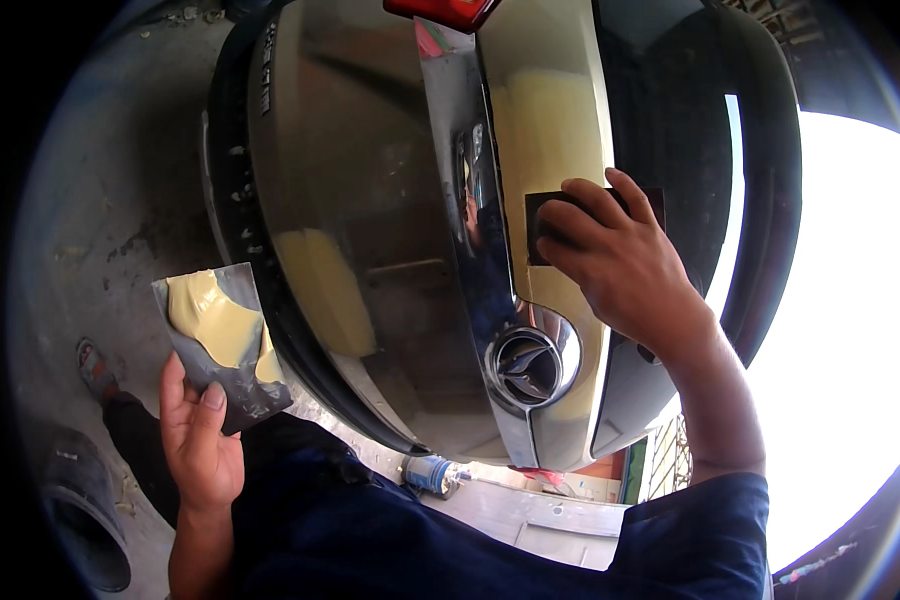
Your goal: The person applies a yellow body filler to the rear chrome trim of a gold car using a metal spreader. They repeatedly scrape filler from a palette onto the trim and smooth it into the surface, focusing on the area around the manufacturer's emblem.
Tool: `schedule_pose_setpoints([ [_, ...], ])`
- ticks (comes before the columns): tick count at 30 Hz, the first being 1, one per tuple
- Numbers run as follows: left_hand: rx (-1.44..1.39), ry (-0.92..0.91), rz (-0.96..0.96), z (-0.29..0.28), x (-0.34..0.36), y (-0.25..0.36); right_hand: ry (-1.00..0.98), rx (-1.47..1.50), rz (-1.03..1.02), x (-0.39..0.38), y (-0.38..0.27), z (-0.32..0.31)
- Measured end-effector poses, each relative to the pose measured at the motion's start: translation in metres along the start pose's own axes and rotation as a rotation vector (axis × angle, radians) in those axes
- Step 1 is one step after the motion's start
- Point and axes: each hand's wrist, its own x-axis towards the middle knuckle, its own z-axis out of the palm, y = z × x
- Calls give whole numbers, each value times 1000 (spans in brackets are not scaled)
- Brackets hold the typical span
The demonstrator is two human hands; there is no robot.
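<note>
My left hand [202, 440] is clamping its fingers on a grey plate [238, 400] near the lower left corner — yellow putty [215, 325] is lying from its upper left corner to its right edge. My right fingers [568, 222] are clamping a dark spreader [534, 230], resting against the car [370, 200] — beside the chrome trim [485, 250].

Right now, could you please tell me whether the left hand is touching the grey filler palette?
Touching: the head view shows the left hand holding the grey filler palette, its thumb lying over the palette's lower face.
</note>
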Motion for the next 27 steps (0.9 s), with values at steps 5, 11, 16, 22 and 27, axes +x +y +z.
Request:
schedule_pose_setpoints([
  [5, 2, -8, -4, -1, 1, -2, 19, 21, 12, 0, 5, 3],
  [11, 13, -16, -9, -1, 4, 0, -23, -25, 42, -7, 7, -8],
  [16, 28, -22, -2, -2, 5, 0, -50, 8, -15, -5, -4, -2],
  [22, 26, -7, -25, -5, 6, -4, -70, -71, -21, -16, -7, 7],
  [27, 0, -21, -32, 0, 8, -3, -88, -78, -22, -23, -6, 4],
])
